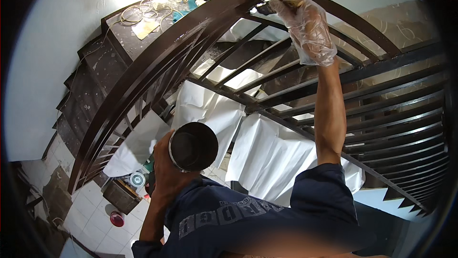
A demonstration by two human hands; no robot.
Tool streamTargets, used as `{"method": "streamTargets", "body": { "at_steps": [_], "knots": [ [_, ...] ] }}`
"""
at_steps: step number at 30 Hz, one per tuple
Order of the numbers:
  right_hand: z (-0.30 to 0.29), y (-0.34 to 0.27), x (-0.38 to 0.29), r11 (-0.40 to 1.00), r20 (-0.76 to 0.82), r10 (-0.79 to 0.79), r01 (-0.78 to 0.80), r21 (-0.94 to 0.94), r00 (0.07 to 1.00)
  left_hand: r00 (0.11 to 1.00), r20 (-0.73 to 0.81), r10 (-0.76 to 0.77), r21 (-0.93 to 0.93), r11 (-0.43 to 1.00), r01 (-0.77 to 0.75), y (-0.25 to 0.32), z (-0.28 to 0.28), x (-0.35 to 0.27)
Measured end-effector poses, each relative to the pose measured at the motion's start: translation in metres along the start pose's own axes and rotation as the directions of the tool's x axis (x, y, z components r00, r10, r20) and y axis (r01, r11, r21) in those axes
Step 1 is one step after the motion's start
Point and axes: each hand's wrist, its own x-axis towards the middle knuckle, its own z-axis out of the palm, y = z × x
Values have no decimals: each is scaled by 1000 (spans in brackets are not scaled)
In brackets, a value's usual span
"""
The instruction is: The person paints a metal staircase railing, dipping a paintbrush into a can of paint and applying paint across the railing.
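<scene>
My left hand (165,168), bare, grips the side of a round can (194,146). Its open top faces me and its inside is dark. Far out in front, my right hand (310,31) wears a clear plastic glove. Its fingers are closed on a paintbrush (265,9) with a yellowish handle and dark bristles, partly hidden by the glove. The bristle end is at the underside of the brown curved handrail (150,52), close to its upper corner; whether it touches cannot be told. Below that hand run dark metal balusters (247,59).
White sheets (272,154) hang beneath the railing. Beyond the handrail, speckled stairs (96,75) rise to a landing holding a coiled cable (143,11) and cloths. Down on the tiled floor (96,222) are a small wooden stool or box (121,197) and a red container (117,218).
</scene>
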Motion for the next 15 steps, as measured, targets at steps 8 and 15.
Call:
{"method": "streamTargets", "body": {
  "at_steps": [8, 15],
  "knots": [
    [19, -34, -10, 994, 58, 80, -75, -77, 995, 1000, 11, -1, -15, 1000, 1, 1, 2, 5],
    [21, -26, -6, 985, 134, 77, -55, -162, 988, 999, 47, -14, 14, 1000, 13, -4, -1, 3]
  ]
}}
